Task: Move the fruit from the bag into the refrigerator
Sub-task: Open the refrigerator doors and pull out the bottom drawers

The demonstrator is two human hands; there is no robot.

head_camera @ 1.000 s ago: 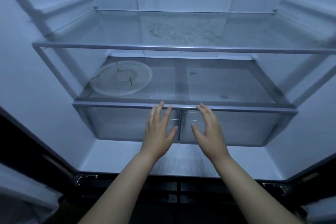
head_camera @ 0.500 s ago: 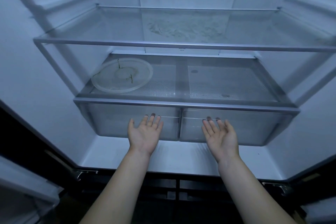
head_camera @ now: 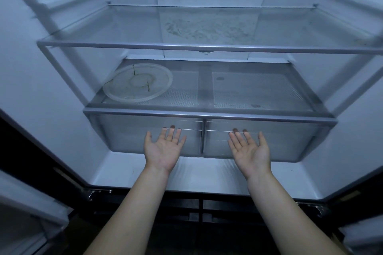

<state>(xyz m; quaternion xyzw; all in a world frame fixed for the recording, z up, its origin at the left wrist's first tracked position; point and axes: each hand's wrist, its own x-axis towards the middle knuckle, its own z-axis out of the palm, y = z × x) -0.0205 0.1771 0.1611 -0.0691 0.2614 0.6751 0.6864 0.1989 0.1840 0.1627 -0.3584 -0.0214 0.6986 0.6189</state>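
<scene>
The left hand (head_camera: 164, 151) and right hand (head_camera: 250, 152) are flat, palms up and empty, fingertips (head_camera: 171, 135) under the front lips of the two drawers (head_camera: 124, 136) of the refrigerator (head_camera: 51, 99), so pull both out slowly and evenly; no fruit or bag shows.

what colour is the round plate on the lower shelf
The round plate is translucent whitish with a few dark streaks; head view.

The lower shelf (head_camera: 255, 89) of the refrigerator (head_camera: 51, 109) carries a clear plate (head_camera: 137, 82), left.
</scene>
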